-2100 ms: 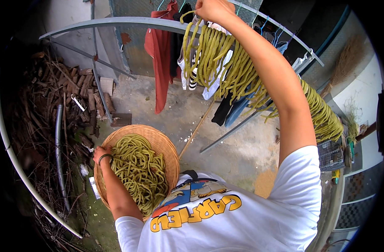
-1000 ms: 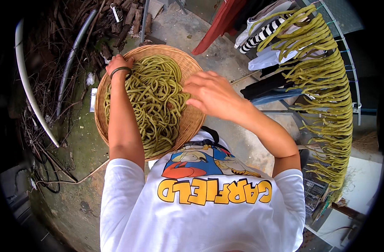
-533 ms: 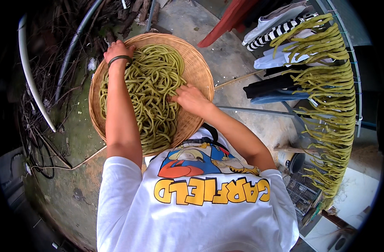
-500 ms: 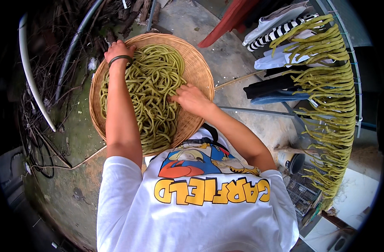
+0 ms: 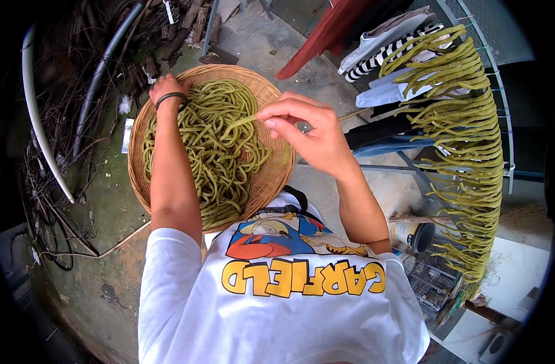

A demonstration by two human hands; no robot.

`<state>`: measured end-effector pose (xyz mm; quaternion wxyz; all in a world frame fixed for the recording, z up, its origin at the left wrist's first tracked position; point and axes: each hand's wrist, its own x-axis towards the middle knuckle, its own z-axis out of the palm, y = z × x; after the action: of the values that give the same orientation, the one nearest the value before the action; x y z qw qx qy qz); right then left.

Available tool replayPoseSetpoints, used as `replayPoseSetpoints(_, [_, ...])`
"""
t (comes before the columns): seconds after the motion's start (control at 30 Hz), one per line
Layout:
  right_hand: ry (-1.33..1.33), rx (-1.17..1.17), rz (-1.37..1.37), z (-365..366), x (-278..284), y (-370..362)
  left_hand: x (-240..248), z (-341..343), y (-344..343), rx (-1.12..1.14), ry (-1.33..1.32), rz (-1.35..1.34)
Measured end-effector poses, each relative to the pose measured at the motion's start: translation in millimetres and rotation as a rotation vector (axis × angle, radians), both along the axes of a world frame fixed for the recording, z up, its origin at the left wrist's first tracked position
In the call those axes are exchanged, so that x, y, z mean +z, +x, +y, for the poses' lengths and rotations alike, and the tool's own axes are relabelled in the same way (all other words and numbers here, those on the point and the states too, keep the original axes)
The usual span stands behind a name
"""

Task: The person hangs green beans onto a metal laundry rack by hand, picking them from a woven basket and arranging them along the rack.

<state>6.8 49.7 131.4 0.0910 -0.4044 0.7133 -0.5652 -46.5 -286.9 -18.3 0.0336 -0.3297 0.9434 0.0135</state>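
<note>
A round wicker basket [image 5: 260, 88] is held in front of my body, with a tangled heap of long green beans [image 5: 213, 145] in it. My left hand [image 5: 167, 91], with a dark band at the wrist, is closed on the basket's far left rim; its fingertips are partly hidden. Over the basket's right side, my right hand [image 5: 311, 128] is raised, thumb and fingertips pinched on the end of one long bean [image 5: 241, 122]. That bean points left over the heap, and where its other end lies is hard to make out.
At the right, many long beans [image 5: 465, 139] hang in a row over a line, beside hanging clothes [image 5: 380, 85]. A metal frame bar [image 5: 380, 167] runs below them. Twigs and logs [image 5: 65, 91], with pale pipes [image 5: 40, 121], lie at the left. A bucket [image 5: 411, 233] stands lower right.
My right hand has lifted out of the heap, up and to the right, with a long bean pinched in it. My left hand stays on the rim; the basket sits slightly lower in view.
</note>
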Motion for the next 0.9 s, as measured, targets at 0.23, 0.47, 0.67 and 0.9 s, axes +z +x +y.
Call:
replayPoseSetpoints(0.23, [-0.399, -0.281, 0.032, 51, 118, -41, 10, 3, 1, -0.004, 0.042, -0.027])
replayPoseSetpoints(0.47, [-0.321, -0.569, 0.227, 120, 217, -128, 10, 1, -3, -0.03, 0.05, -0.025])
replayPoseSetpoints(0.67, [0.356, -0.987, 0.455, 170, 227, -170, 14, 7, -3, -0.031, 0.059, -0.015])
replayPoseSetpoints(0.9, [0.711, -0.928, 0.521, 149, 212, -143, 9, -1, 0, -0.036, 0.07, -0.026])
